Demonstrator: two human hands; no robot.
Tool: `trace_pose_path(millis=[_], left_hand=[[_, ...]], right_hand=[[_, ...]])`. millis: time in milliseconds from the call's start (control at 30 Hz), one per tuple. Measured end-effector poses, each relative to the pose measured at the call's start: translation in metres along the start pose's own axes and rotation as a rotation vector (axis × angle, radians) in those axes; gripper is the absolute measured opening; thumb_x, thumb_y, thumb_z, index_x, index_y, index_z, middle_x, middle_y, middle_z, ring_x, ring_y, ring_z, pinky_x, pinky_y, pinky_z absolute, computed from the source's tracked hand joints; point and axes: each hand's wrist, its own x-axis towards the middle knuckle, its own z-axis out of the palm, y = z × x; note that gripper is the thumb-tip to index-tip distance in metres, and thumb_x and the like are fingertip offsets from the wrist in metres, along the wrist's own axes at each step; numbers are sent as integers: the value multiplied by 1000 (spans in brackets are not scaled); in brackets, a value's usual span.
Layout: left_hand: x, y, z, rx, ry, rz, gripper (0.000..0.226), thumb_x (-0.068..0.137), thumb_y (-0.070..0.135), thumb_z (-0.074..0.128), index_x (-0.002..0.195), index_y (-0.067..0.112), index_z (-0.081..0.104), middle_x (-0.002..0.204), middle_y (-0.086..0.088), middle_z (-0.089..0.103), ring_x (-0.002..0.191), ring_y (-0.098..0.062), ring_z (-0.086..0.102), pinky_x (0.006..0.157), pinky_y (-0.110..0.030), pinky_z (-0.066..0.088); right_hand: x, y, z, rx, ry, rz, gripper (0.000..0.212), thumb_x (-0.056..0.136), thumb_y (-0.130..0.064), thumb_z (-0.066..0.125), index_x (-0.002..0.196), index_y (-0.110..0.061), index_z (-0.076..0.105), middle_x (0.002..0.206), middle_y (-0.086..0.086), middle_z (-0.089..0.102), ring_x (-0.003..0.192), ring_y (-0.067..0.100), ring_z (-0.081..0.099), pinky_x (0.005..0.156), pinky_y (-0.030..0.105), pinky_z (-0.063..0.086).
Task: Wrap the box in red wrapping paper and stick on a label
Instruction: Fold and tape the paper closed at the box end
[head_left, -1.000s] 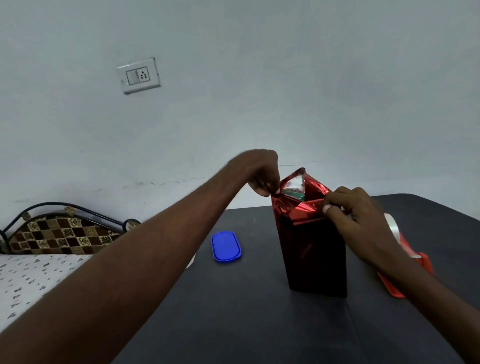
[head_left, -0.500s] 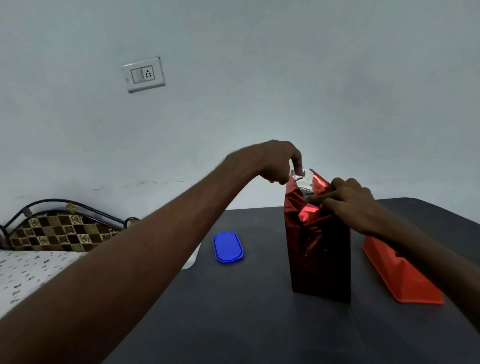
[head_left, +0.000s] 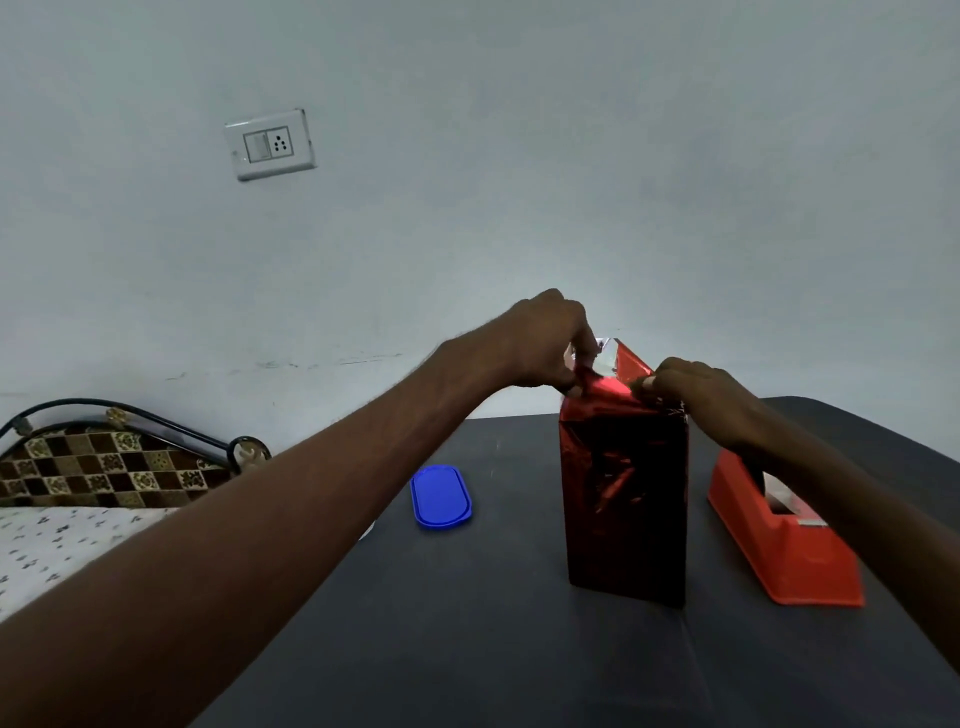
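Observation:
A tall box wrapped in shiny red paper (head_left: 626, 499) stands upright on the dark table (head_left: 467, 649). Loose paper flaps stick up at its top end, with the silver underside showing. My left hand (head_left: 550, 340) pinches the paper at the top left corner. My right hand (head_left: 696, 392) pinches and presses the paper at the top right edge. No label can be seen.
A red tape dispenser (head_left: 784, 540) sits just right of the box. A blue oval lid (head_left: 440, 496) lies to the left on the table. A bed with a patterned headboard (head_left: 104, 467) stands at the far left, and a wall socket (head_left: 270, 144) is above it.
The top flaps have been folded lower onto the box. My left hand came down onto the top left corner, and my right hand shifted to the right edge. The tape dispenser has come further into view.

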Motion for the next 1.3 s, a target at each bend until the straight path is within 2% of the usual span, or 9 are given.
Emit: trace_pose_path(millis=[100, 233, 400, 467, 600, 833, 933, 1033, 1300], left_hand=[[-1, -6, -11, -23, 17, -26, 17, 71, 27, 87, 81, 25, 74, 105, 2, 71, 104, -17, 58, 91, -35, 46], [-6, -6, -23, -94, 72, -53, 18, 83, 37, 77, 87, 19, 77, 101, 2, 73, 102, -14, 61, 90, -31, 47], [-8, 22, -15, -210, -24, -32, 55, 76, 65, 72, 117, 28, 66, 112, 11, 67, 108, -7, 58, 91, -26, 47], [-4, 28, -4, -124, -73, 7, 58, 71, 58, 81, 119, 29, 66, 111, 9, 68, 104, -8, 58, 86, -26, 47], [2, 26, 3, -23, 45, 28, 17, 74, 25, 83, 88, 20, 75, 84, 5, 72, 87, -13, 63, 77, -30, 49], [-3, 16, -7, -165, 85, -4, 17, 73, 22, 85, 86, 18, 77, 83, 4, 74, 84, -10, 67, 81, -33, 52], [-4, 15, -4, -137, 39, 1, 28, 69, 35, 87, 92, 23, 76, 88, 9, 73, 90, -10, 65, 84, -34, 52], [-4, 14, -4, -84, 44, -5, 22, 72, 28, 86, 90, 22, 77, 90, 6, 74, 91, -12, 65, 84, -32, 50], [-3, 10, -13, -91, 51, -14, 11, 75, 19, 84, 83, 21, 77, 81, 6, 75, 78, -5, 64, 67, -20, 42]], right_hand=[[1, 6, -3, 96, 44, -3, 33, 102, -17, 49, 74, -28, 64, 83, -6, 60, 85, 11, 54, 71, 21, 39], [-4, 9, -6, 153, 48, -10, 31, 99, -27, 43, 94, -31, 73, 82, -24, 68, 81, -10, 61, 74, 17, 41], [-7, 11, -5, -2, 60, -102, 43, 70, -59, 26, 90, -49, 63, 104, 3, 65, 100, 23, 60, 91, 43, 49], [-8, 11, -5, -17, 67, -120, 45, 69, -58, 25, 92, -46, 63, 108, 5, 65, 100, 23, 59, 91, 45, 50], [-11, 18, -4, -41, 98, -150, 45, 81, -48, 31, 98, -32, 70, 97, -9, 66, 95, 15, 60, 89, 43, 51], [-25, 10, 4, -164, 140, -196, 39, 81, -29, 43, 85, -8, 75, 101, -1, 66, 92, 6, 53, 77, 20, 39], [-31, 14, 9, -254, 166, -218, 41, 82, -35, 47, 100, -13, 76, 111, -6, 66, 104, 11, 54, 78, 15, 36], [-40, 18, 14, -238, 207, -248, 50, 83, -39, 52, 124, -18, 70, 118, -5, 70, 108, 13, 60, 84, 27, 45], [-43, 25, 13, -316, 185, -289, 62, 82, -51, 43, 132, -22, 65, 129, -10, 67, 107, 14, 67, 83, 30, 50]])
